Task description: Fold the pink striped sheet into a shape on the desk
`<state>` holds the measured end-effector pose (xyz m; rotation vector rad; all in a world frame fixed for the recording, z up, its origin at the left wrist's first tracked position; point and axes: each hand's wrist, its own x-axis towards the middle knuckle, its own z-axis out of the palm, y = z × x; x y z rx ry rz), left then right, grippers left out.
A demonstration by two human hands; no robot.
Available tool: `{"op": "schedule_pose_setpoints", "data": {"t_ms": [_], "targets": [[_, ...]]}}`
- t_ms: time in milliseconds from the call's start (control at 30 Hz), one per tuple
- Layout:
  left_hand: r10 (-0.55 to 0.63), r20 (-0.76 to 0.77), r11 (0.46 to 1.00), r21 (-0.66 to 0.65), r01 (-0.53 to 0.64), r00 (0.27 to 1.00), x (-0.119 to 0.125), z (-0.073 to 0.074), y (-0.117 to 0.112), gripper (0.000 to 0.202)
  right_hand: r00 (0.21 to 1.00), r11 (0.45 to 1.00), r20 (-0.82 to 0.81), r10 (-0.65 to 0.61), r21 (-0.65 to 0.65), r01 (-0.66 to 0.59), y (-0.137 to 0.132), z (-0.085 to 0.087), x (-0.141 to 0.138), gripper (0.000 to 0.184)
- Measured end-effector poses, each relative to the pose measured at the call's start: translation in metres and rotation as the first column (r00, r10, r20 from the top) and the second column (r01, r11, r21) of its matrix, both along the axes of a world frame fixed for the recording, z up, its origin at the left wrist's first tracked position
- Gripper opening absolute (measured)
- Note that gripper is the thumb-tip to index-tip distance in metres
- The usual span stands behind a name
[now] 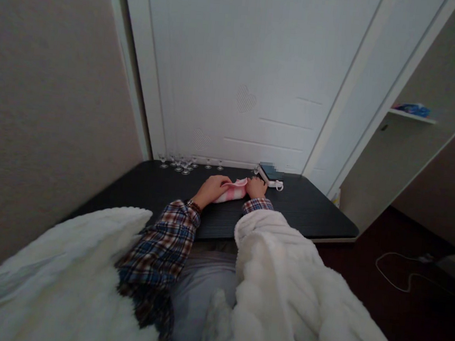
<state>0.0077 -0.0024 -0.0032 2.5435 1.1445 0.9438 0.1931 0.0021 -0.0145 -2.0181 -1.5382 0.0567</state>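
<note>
A pink and white cloth [232,191] lies on the black table [304,209] between my two hands. My left hand [211,188] rests on the cloth's left end with its fingers curled over it. At the cloth's right end, my right hand [256,187] grips the fabric with bent fingers. Both arms wear plaid sleeves under a fluffy white robe.
Several small stemmed glasses [180,163] stand in a row at the table's far edge, by a white door. A phone on a white stand [272,174] sits just beyond my right hand. A shelf unit [411,115] is at the right; a white cable [396,270] lies on the floor.
</note>
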Motion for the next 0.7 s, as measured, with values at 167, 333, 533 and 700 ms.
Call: {"op": "schedule_pose_setpoints", "data": {"t_ms": [167,333,533,700], "targets": [[0.132,0.051,0.991,0.003,-0.132,0.990,-0.001,0.004,-0.004,0.036,1.000,0.999,-0.011,0.001,0.033,-0.001,0.008,0.008,0.010,0.041],[0.316,0.072,0.949,-0.024,-0.315,0.946,-0.006,0.002,-0.001,0.033,0.933,0.911,-0.098,0.347,0.270,-0.311,0.009,0.015,-0.005,0.037],[0.440,0.024,0.897,-0.060,-0.438,0.898,-0.013,0.002,0.008,0.037,0.742,0.716,-0.038,0.669,0.300,-0.630,0.003,0.010,-0.033,0.032],[0.499,0.007,0.863,-0.100,-0.496,0.867,-0.020,0.008,0.008,0.033,0.747,0.728,0.110,0.655,0.171,-0.664,0.002,0.007,-0.038,0.027]]}}
